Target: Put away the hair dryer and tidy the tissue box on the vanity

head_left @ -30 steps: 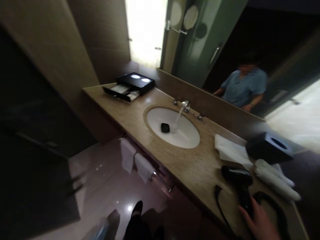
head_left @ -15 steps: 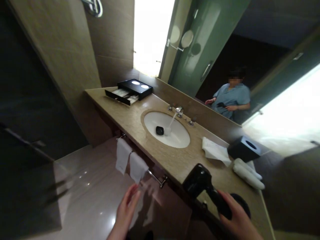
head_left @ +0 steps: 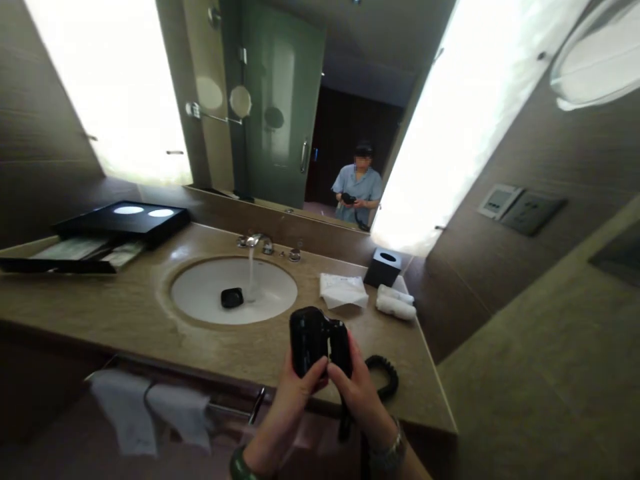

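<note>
Gripping the hair dryer (head_left: 318,337) from either side, the left hand (head_left: 296,395) and right hand (head_left: 356,395) close around its black body, thumbs meeting on the near face. It hangs just above the near edge of the counter (head_left: 125,313), right of the sink (head_left: 200,293). Its coiled cord (head_left: 386,375) lies on the counter just right of the hands. Water runs from the tap (head_left: 255,240) into the basin beside a small black object (head_left: 232,297). Farther right sit a folded white cloth (head_left: 343,290), a black tissue box (head_left: 383,267) and rolled towels (head_left: 395,303). A black tray (head_left: 125,220) stands far left.
</note>
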`<state>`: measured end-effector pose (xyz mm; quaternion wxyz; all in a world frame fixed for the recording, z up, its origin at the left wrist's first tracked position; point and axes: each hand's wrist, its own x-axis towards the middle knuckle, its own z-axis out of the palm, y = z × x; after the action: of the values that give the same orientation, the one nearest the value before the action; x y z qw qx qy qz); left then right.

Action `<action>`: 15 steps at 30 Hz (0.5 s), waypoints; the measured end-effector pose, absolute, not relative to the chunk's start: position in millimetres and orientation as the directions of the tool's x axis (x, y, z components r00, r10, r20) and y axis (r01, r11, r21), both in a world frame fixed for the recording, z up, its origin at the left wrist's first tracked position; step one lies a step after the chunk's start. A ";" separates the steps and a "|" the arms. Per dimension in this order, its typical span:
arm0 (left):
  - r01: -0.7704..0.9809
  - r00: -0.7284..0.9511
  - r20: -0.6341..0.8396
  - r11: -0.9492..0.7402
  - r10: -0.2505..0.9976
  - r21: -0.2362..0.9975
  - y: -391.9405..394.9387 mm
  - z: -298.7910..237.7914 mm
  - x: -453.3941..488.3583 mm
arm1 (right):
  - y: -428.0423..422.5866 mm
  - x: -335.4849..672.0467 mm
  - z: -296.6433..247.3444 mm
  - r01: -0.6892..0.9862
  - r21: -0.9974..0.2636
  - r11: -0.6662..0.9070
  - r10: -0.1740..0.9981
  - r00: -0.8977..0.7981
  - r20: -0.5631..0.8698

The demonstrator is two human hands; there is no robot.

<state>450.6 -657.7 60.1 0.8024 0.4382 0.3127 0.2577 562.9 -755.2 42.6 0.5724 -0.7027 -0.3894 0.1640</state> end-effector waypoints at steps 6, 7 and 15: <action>-0.141 0.601 -0.324 0.496 0.730 0.857 -637.6 65.0 477.5 | -808.1 610.4 16.1 0.549 -0.769 -0.328 0.796 0.599 0.087; -0.160 0.594 -0.335 0.516 0.731 0.841 -633.5 70.2 479.1 | -816.0 615.8 10.2 0.583 -0.711 -0.393 0.819 0.574 0.017; -0.695 0.283 -0.151 0.311 0.947 0.648 -575.2 191.7 432.7 | -803.4 599.1 -7.3 0.700 -0.636 -0.324 0.928 0.365 -0.072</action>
<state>432.7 -575.2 191.7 0.7650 0.2374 0.2653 0.5366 599.1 -803.4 -7.3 0.2606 -0.7838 -0.5195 0.2187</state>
